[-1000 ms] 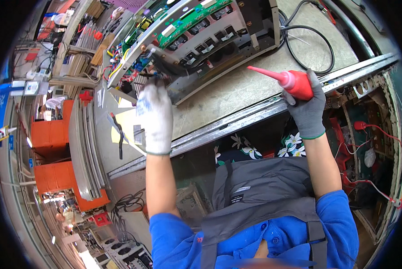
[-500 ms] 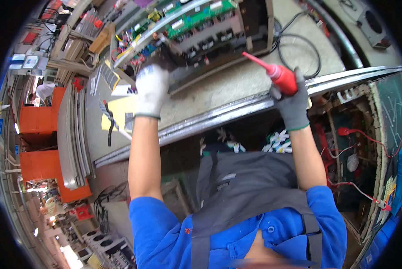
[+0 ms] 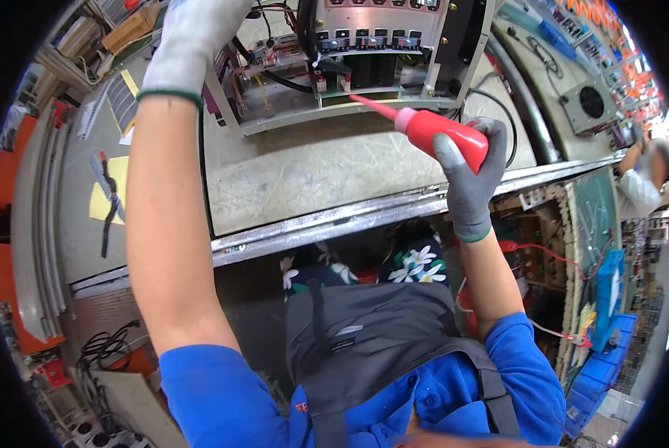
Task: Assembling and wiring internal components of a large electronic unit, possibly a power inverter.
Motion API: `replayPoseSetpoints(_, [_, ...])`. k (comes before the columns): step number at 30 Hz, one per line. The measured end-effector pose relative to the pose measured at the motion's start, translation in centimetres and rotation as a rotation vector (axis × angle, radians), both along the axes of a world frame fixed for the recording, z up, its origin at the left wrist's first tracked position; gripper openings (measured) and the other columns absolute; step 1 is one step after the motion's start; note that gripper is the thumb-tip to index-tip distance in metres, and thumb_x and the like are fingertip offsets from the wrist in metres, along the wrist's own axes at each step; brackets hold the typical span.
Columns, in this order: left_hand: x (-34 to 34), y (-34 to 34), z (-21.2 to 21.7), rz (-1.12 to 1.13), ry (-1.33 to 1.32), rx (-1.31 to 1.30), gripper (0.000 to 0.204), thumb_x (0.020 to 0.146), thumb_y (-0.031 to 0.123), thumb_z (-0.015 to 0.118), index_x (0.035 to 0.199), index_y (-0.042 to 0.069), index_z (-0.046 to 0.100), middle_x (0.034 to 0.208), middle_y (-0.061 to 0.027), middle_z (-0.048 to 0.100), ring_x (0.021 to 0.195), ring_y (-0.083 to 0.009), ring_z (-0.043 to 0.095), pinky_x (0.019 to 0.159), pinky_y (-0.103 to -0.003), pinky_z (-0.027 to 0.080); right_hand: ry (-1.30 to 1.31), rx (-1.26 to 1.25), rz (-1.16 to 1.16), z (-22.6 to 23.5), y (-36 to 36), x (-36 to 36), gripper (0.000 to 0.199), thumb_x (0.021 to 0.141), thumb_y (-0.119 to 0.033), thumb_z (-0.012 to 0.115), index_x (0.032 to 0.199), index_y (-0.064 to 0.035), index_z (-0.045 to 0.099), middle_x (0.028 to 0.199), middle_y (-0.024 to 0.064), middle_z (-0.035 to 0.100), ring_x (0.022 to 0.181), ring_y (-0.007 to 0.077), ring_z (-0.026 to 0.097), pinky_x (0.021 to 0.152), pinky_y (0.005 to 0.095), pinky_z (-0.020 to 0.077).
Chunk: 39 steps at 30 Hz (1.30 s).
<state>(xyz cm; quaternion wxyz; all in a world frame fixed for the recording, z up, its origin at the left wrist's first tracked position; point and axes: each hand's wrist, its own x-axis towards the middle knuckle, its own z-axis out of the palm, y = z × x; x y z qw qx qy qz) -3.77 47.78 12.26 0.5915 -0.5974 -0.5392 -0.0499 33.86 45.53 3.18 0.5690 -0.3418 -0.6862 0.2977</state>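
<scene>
In my right hand (image 3: 474,175), gloved in grey, is a red squeeze bottle (image 3: 448,137) with a long pointed nozzle. The bottle lies tilted, its nozzle tip toward the lower front opening of an open metal-framed electronic unit (image 3: 304,119). I cannot tell whether the tip touches anything. Wires, a row of dark components and small connectors show inside the unit. My left hand (image 3: 200,41), in a white glove, reaches to the unit's left side. The picture's top edge cuts off its fingers, so its grip is hidden.
The unit stands on a grey worktable (image 3: 289,172) with a metal front edge. On the left lie yellow paper (image 3: 118,187) and a dark strap-like tool (image 3: 110,198). A black cable (image 3: 510,112) loops at the unit's right, near a boxed fan (image 3: 589,104). Another person (image 3: 644,179) is at far right.
The view has turned, bringing the unit's front square on. My left hand has reached farther forward, to the top edge. My right hand still holds the bottle, its nozzle now near the unit's opening.
</scene>
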Motion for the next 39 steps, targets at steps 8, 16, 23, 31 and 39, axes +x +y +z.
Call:
replayPoseSetpoints(8, [-1.2, 4.0, 1.9, -0.194, -0.782, -0.231, 0.049, 0.108, 0.041, 0.031, 0.137, 0.016, 0.062, 0.138, -0.0123, 0.062, 0.130, -0.0316, 0.055, 0.115, -0.043, 0.037, -0.314, 0.294, 0.125, 4.3, 3.5, -6.0, 0.041, 0.079, -0.019, 0.087, 0.097, -0.0036, 0.053, 0.086, 0.0056, 0.057, 0.078, 0.0126, 0.058, 0.071, 0.0276, 0.0504])
replayPoseSetpoints(16, [0.8, 2.4, 4.1, -0.101, -0.952, -0.367, 0.054, 0.107, 0.046, 0.032, 0.129, 0.009, 0.066, 0.133, -0.0146, 0.065, 0.124, -0.0321, 0.058, 0.110, -0.043, 0.040, -0.414, 0.288, 0.113, 4.7, 3.0, -7.7, 0.037, 0.081, -0.019, 0.086, 0.094, -0.0036, 0.055, 0.085, 0.0041, 0.056, 0.078, 0.0113, 0.054, 0.072, 0.0271, 0.0480])
replayPoseSetpoints(23, [1.6, 1.4, 3.7, -0.100, -0.966, -0.261, 0.064, 0.106, 0.057, 0.031, 0.126, 0.007, 0.066, 0.126, -0.0196, 0.067, 0.123, -0.0346, 0.058, 0.110, -0.044, 0.040, -0.413, 0.309, 0.072, 4.3, 3.2, -7.1, 0.037, 0.083, -0.022, 0.084, 0.097, -0.0040, 0.055, 0.084, 0.0067, 0.060, 0.076, 0.0130, 0.059, 0.069, 0.0284, 0.0509])
replayPoseSetpoints(31, [5.9, -3.8, 0.8, -0.222, -0.827, 0.075, 0.048, 0.102, 0.044, 0.055, 0.129, 0.005, 0.063, 0.119, -0.0205, 0.066, 0.116, -0.0374, 0.060, 0.105, -0.046, 0.046, 0.117, -0.331, 0.289, 5.7, 2.3, -0.4, 0.030, 0.084, -0.025, 0.074, 0.099, -0.0090, 0.054, 0.088, 0.0015, 0.057, 0.080, 0.0125, 0.062, 0.071, 0.0280, 0.0532])
replayPoseSetpoints(39, [9.4, -11.6, -8.2, -0.425, -0.759, 0.059, 0.030, 0.095, 0.014, 0.068, 0.124, 0.008, 0.068, 0.117, -0.0128, 0.069, 0.108, -0.0326, 0.066, 0.088, -0.037, 0.054, 0.580, -0.704, 0.299, -2.1, 1.3, 10.5, 0.032, 0.098, -0.034, 0.062, 0.112, -0.0062, 0.058, 0.100, 0.0132, 0.065, 0.069, 0.0192, 0.057, 0.053, 0.0263, 0.0425])
